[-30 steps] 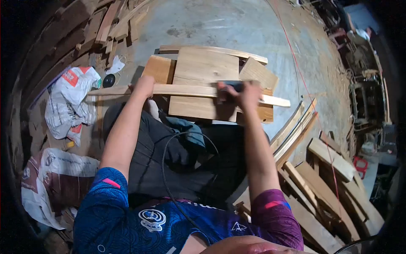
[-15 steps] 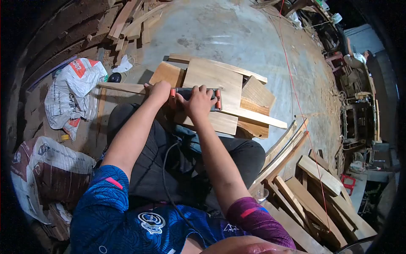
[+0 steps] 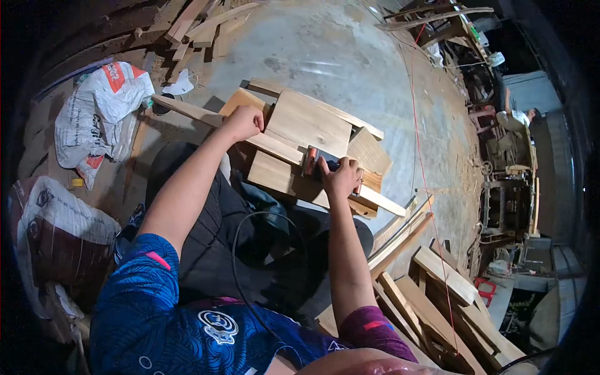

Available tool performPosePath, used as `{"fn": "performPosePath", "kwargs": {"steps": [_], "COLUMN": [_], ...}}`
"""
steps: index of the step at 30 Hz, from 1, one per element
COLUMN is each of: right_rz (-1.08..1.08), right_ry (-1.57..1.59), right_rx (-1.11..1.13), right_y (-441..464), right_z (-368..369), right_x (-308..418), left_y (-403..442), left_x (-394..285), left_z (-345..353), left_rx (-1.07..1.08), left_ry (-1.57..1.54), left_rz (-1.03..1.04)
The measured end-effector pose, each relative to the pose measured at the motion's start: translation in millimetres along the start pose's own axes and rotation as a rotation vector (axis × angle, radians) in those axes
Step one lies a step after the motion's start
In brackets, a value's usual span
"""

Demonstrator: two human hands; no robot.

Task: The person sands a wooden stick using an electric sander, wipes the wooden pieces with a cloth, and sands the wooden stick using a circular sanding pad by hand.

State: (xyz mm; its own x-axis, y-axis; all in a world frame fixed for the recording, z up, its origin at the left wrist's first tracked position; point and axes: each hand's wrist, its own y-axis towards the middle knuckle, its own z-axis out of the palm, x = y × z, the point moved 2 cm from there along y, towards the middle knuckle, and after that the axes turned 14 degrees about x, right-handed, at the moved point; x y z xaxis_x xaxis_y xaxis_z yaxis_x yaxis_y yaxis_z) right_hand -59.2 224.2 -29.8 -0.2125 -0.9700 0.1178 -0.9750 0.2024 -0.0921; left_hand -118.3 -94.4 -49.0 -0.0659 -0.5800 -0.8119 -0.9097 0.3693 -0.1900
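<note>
A long narrow wooden strip (image 3: 275, 147) lies slantwise across a wide flat board (image 3: 310, 122) and other boards stacked on the floor. My left hand (image 3: 244, 123) is closed at the strip, over its left part. My right hand (image 3: 342, 179) is wrapped round a dark tool with reddish ends (image 3: 311, 160), which rests on the strip right of the middle. The tool's underside is hidden. A black cable (image 3: 235, 262) loops over my lap.
White sacks (image 3: 100, 119) lie at the left. Loose planks (image 3: 431, 294) are piled at the lower right, more wood (image 3: 203, 28) at the upper left. A red line (image 3: 420, 150) crosses the floor. Another person (image 3: 514, 119) is at the far right.
My right hand and the tool slid left along the strip, close to my left hand, then back right. The view has shifted, and the strip now slants more.
</note>
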Motion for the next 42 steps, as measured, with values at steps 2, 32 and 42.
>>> {"fn": "performPosePath", "kwargs": {"steps": [2,32,42], "right_rz": [-0.032,-0.05,-0.068], "right_ry": [-0.047,-0.072,-0.015], "right_rx": [-0.08,-0.085,-0.09], "right_y": [1.1,-0.2,-0.2], "right_z": [5.2,3.1,5.5], "right_x": [-1.4,-0.2,-2.5], "left_y": [-1.5,-127.5,-247.6], "left_x": [5.4,-201.1,-271.6], "left_z": [2.0,-75.3,-76.2], "left_rx": [-0.035,-0.463,-0.375], "left_ry": [0.06,-0.493,-0.422], "left_rz": [0.035,1.008,0.999]}}
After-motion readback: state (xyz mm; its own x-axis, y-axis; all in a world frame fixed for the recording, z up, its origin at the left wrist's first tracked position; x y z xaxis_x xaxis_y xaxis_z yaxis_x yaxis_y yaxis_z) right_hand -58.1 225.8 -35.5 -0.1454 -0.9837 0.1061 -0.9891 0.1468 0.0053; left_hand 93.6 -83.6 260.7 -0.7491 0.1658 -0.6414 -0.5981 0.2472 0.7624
